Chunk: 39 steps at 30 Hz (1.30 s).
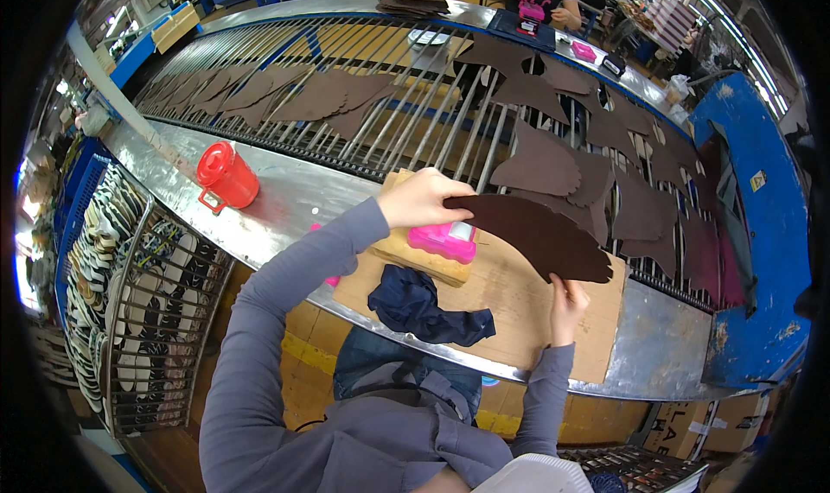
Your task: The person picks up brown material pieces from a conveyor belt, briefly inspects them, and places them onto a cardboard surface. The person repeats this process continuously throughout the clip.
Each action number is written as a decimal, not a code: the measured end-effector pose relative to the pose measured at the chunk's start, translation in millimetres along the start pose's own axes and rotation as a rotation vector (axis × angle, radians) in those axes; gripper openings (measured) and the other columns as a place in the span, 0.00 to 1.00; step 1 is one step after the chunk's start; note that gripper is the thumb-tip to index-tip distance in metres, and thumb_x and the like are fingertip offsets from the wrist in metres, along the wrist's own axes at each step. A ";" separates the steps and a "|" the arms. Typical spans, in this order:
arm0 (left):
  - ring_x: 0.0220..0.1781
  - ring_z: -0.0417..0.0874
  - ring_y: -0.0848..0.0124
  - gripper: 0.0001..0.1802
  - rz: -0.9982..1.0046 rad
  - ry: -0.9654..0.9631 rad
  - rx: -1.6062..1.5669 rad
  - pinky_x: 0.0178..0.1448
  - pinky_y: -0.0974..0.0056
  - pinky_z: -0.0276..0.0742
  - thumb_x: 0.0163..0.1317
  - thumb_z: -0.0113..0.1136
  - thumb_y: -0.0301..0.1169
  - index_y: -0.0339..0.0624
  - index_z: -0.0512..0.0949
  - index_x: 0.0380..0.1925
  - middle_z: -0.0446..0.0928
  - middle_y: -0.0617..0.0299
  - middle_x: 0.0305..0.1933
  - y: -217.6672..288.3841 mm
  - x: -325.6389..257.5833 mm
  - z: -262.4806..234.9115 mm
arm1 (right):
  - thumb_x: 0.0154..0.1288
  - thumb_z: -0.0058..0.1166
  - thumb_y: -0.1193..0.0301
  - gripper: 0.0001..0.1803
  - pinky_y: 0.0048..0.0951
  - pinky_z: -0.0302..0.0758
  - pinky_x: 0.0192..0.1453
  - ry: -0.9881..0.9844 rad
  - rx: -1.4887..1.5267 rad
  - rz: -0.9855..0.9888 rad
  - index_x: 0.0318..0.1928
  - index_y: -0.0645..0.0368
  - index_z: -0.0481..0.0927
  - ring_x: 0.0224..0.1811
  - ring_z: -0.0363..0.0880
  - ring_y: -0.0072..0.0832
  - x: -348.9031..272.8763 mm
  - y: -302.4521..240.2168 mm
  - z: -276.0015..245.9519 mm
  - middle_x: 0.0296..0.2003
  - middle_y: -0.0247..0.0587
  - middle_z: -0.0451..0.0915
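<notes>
Right of centre, a dark-brown, curved, leather-like panel (540, 238) slopes lengthwise down rightward, my left hand (424, 198) pinching its upper-left tip, right hand (567, 310) its lower edge.

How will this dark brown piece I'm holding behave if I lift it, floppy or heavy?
The dark brown piece probably holds its shape fairly well: its end extends past your right hand without obvious drooping. It's likely light, since it looks like a thin sheet. Its surface looks matte, so it may not be very slippery.
</notes>
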State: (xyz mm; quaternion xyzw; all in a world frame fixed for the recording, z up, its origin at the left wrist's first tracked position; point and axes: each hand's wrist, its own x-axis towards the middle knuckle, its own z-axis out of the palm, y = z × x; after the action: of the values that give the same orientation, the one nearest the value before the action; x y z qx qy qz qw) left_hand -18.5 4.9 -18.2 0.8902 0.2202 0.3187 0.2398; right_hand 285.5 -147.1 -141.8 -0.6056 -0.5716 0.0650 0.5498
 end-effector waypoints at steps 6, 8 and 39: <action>0.30 0.82 0.52 0.14 -0.012 -0.211 0.048 0.35 0.56 0.76 0.51 0.67 0.35 0.45 0.82 0.38 0.81 0.50 0.27 24.0 41.9 22.8 | 0.58 0.58 0.84 0.10 0.26 0.73 0.37 0.078 -0.111 -0.111 0.41 0.66 0.82 0.30 0.79 0.26 25.3 -8.3 -75.1 0.30 0.46 0.82; 0.28 0.83 0.57 0.14 0.050 -0.210 -0.099 0.33 0.59 0.75 0.54 0.67 0.34 0.41 0.82 0.39 0.80 0.50 0.26 31.1 52.3 26.8 | 0.58 0.55 0.86 0.13 0.26 0.73 0.37 0.099 -0.139 -0.207 0.44 0.66 0.82 0.31 0.78 0.27 40.0 -25.9 -93.4 0.32 0.46 0.82; 0.59 0.74 0.65 0.24 -1.001 0.185 -1.002 0.59 0.58 0.73 0.64 0.57 0.21 0.44 0.67 0.60 0.72 0.59 0.59 -320.9 58.2 4.3 | 0.62 0.51 0.83 0.14 0.36 0.69 0.61 0.052 -0.482 0.195 0.49 0.64 0.80 0.58 0.74 0.41 51.9 -30.5 -84.2 0.55 0.47 0.75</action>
State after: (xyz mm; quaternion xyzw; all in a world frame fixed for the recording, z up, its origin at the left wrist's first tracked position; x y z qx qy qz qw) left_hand -51.6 288.3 -176.4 0.4346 0.4488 0.3073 0.7178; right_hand 343.7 -165.1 -58.1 -0.7727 -0.4953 -0.0361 0.3955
